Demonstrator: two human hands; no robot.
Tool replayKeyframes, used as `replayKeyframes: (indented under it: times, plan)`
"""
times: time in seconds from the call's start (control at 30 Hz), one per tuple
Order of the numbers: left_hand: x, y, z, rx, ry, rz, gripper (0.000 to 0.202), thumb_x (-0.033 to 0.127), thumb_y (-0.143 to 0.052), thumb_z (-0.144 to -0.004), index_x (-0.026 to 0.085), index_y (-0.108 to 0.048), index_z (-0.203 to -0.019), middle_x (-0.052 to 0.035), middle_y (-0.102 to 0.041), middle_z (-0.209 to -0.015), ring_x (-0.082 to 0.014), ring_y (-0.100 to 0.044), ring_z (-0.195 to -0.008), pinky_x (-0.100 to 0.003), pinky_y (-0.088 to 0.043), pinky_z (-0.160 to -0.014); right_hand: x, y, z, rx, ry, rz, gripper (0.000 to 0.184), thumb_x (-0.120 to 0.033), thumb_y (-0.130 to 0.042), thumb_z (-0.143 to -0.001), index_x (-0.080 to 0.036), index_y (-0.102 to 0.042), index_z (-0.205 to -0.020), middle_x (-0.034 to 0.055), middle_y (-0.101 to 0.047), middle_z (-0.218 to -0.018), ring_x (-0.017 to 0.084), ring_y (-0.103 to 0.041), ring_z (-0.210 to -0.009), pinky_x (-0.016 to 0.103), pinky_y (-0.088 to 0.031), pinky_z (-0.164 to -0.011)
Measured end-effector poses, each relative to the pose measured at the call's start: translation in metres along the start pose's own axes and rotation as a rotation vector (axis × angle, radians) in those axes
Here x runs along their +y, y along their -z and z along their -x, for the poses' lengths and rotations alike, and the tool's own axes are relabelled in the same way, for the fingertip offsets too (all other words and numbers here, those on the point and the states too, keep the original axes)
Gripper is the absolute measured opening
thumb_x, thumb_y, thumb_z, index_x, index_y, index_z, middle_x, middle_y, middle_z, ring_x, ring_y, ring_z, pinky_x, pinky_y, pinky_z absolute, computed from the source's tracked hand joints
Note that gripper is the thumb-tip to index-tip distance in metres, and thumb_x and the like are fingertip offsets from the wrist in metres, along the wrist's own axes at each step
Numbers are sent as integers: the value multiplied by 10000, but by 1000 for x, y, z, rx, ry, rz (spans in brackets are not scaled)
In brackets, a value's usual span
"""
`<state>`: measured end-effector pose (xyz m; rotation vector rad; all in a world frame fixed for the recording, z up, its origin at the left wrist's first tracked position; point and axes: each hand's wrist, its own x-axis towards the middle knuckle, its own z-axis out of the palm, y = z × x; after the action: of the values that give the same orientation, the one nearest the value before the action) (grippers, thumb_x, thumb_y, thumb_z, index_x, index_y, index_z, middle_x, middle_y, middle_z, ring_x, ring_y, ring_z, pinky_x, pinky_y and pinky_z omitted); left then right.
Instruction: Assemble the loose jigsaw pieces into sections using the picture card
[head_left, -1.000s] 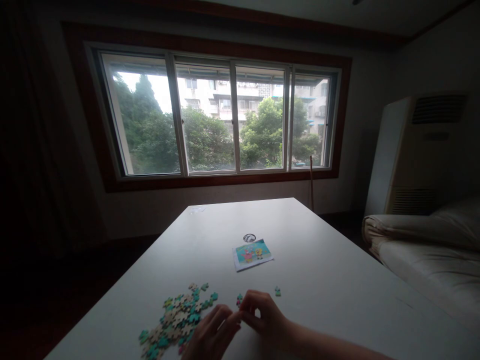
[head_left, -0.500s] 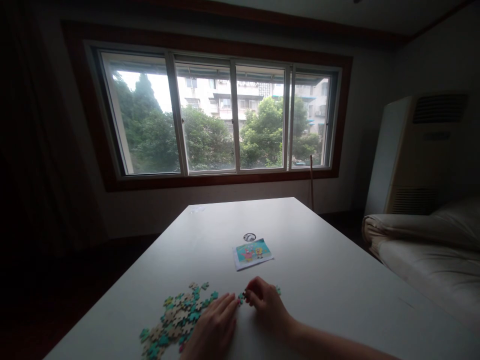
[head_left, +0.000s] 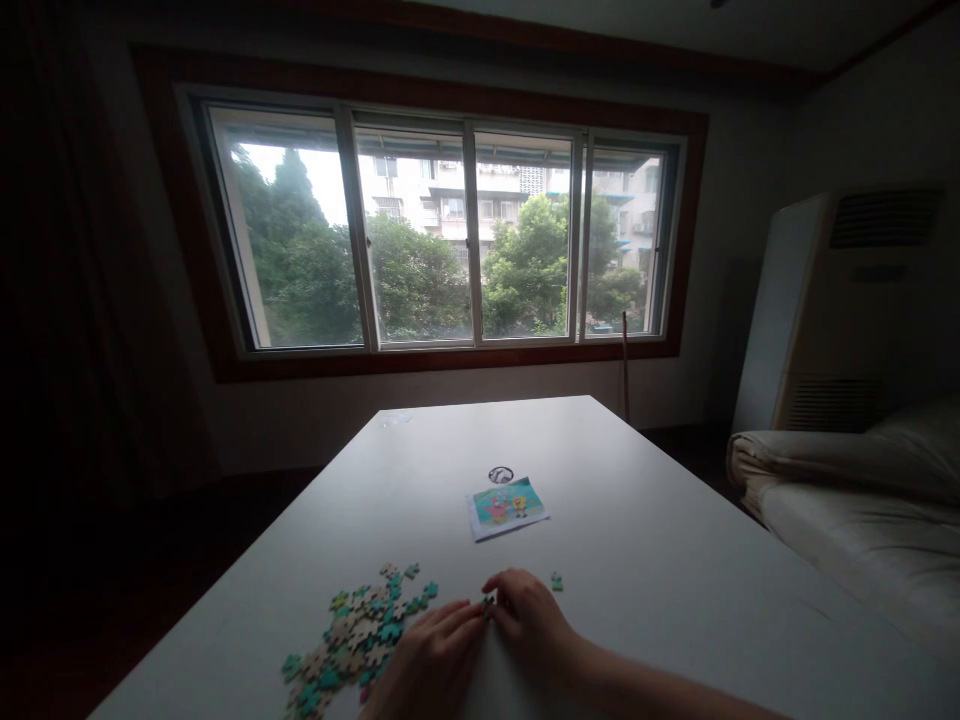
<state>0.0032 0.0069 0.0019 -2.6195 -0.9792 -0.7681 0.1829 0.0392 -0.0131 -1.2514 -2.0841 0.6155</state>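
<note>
On the white table (head_left: 637, 540) both of my hands meet over a small puzzle piece (head_left: 488, 603). My right hand (head_left: 529, 622) pinches that piece with fingers curled. My left hand (head_left: 426, 660) lies beside it with fingers stretched toward the same piece, fingertips touching it. A heap of loose turquoise and beige puzzle pieces (head_left: 360, 632) spreads to the left of my left hand. A single loose piece (head_left: 556, 582) lies just right of my right hand. Farther back lies the colourful reference picture card (head_left: 507, 507).
A small round dark object (head_left: 499, 474) sits behind the card. A wide window (head_left: 442, 240) fills the far wall. A tall floor air conditioner (head_left: 840, 310) and a pale sofa (head_left: 847, 490) stand at the right, a thin stick (head_left: 624, 365) leans under the window.
My hands shifted forward toward the lone piece, then drew back slightly; my left hand's fingers stretched out flat beside my right. The piece stays pinched between them.
</note>
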Motion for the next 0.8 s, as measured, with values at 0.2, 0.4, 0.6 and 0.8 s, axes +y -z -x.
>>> replayKeyframes:
  times: [0.2, 0.4, 0.6, 0.8]
  plan:
    - [-1, 0, 2, 25, -3, -58, 329, 108, -480, -793, 230, -599, -1075, -5, -713, -1030, -174, -679, -928, -254, -566, -797, -2, 2, 0, 31, -42, -79, 186, -55, -550, -723, -170, -620, -852, 27, -636, -777, 168, -576, -723, 238, -409, -672]
    - [4, 4, -2, 49, 10, -55, 279, 93, -432, -790, 239, -624, -928, 14, -728, -963, -176, -694, -867, -282, -583, -741, -1, 2, 0, 39, -5, -105, 190, -74, -571, -735, -171, -661, -871, 28, -634, -806, 163, -584, -737, 240, -421, -695]
    - [-2, -3, 5, 82, 55, -99, 306, 97, -440, -792, 225, -623, -1001, -5, -727, -973, -160, -686, -882, -238, -567, -764, 2, 0, 1, 8, 21, -69, 193, -87, -580, -741, -201, -705, -833, 36, -611, -866, 151, -584, -768, 231, -427, -724]
    - [-32, -11, 20, -112, 401, -241, 406, 157, -481, -781, 193, -587, -1172, -64, -616, -1224, -229, -573, -1122, -366, -490, -933, 2, -1, 1, 12, 35, -63, 264, -33, -547, -712, -208, -707, -828, 31, -609, -863, 146, -578, -792, 216, -423, -734]
